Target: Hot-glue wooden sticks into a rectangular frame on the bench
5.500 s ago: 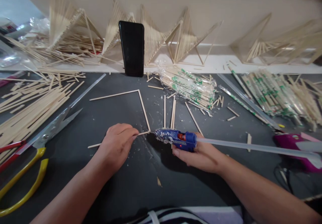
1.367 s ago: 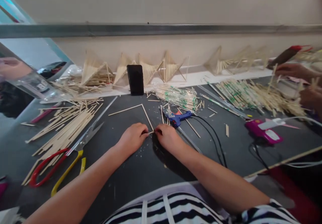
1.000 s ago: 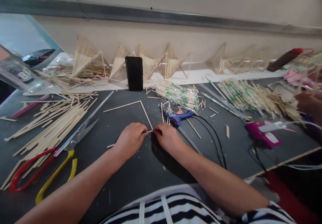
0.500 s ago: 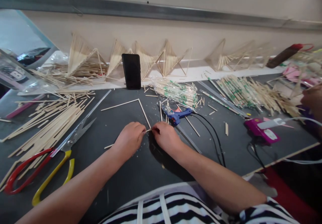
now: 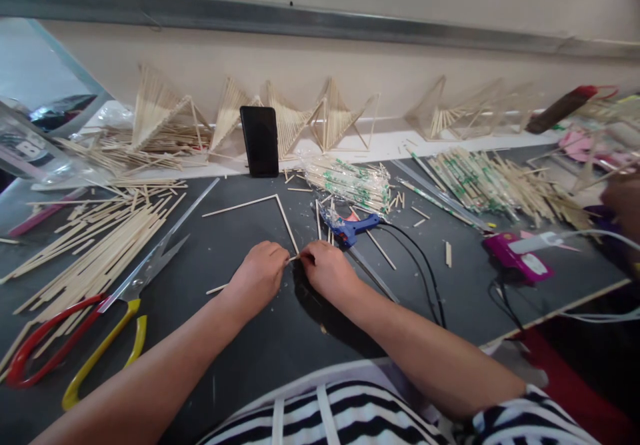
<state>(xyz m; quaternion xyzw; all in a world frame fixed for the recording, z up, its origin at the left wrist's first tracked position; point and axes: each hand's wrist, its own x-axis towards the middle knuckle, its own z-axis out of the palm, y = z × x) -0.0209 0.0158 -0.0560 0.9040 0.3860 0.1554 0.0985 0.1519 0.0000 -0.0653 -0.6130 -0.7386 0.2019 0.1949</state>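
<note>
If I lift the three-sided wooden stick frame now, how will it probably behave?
The three-sided wooden stick frame is probably light, because its sticks look thin. Its corners may be fragile, as the sticks appear to meet only at their ends. With one side open, it could twist.

The left hand (image 5: 263, 268) hid most of the lower stick (image 5: 217, 289); a co-worker's hand (image 5: 623, 198), blurred, was cut off at right.

Matt wooden sticks (image 5: 287, 223); smooth blue plastic glue gun (image 5: 364, 224)
</note>
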